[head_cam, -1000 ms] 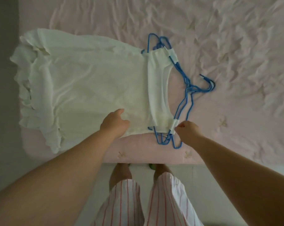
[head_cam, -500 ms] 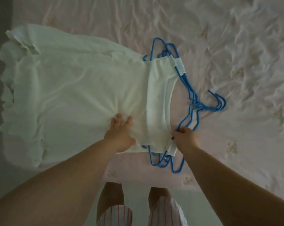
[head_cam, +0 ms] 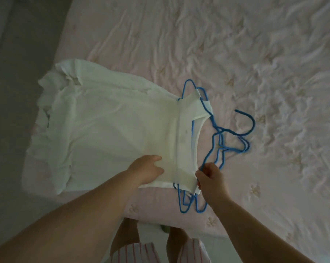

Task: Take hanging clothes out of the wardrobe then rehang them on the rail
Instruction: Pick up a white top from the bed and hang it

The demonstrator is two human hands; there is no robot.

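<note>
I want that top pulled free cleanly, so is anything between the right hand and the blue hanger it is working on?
Nothing visible. The right hand already pinches a blue hanger at the white top's near shoulder. Other blue hangers lie tangled under it, which may drag along. The left hand presses the top flat.

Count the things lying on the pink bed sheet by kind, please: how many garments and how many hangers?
White fabric garment: 1
Blue wire hangers: at least 2 (they are tangled, so the exact number is unclear)
Total: at least 3
</note>
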